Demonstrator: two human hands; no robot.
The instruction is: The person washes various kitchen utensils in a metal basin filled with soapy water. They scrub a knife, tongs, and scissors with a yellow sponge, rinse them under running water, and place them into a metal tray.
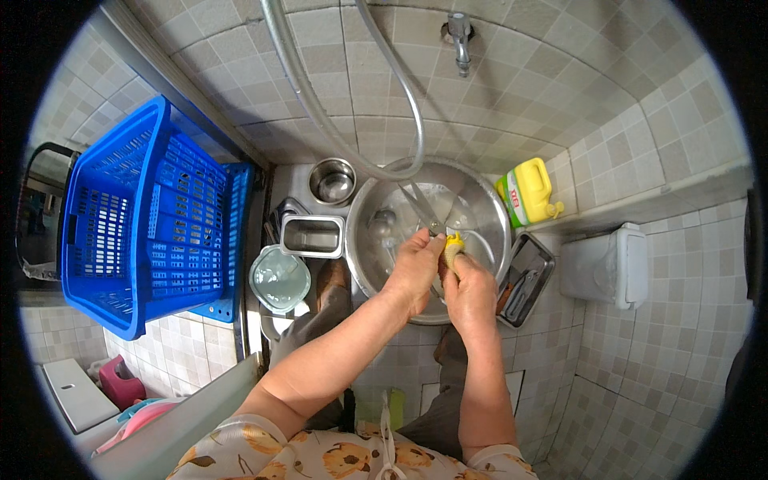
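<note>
Over a large round steel basin (pixel 354 264), my left hand (pixel 414 273) grips a pair of metal scissors (pixel 425 207) near the pivot. The blades are spread and point up and left; the handles are mostly hidden. My right hand (pixel 473 294) holds a small yellow scrubbing cloth or sponge (pixel 453 249) close against the scissors. Both hands nearly touch. Cloudy water lies in the basin, with a rounded metal utensil, perhaps a ladle (pixel 381 223), at its left and other metal pieces too blurred to name.
A clear hose (pixel 414 120) hangs over the basin below a wall tap (pixel 461 45). Left stand a steel pot (pixel 332 182), a rectangular steel pan (pixel 312 236), a water-filled tub (pixel 279 279) and a blue basket (pixel 186 222). Right are a yellow jug (pixel 531 189) and a tool tray (pixel 543 264).
</note>
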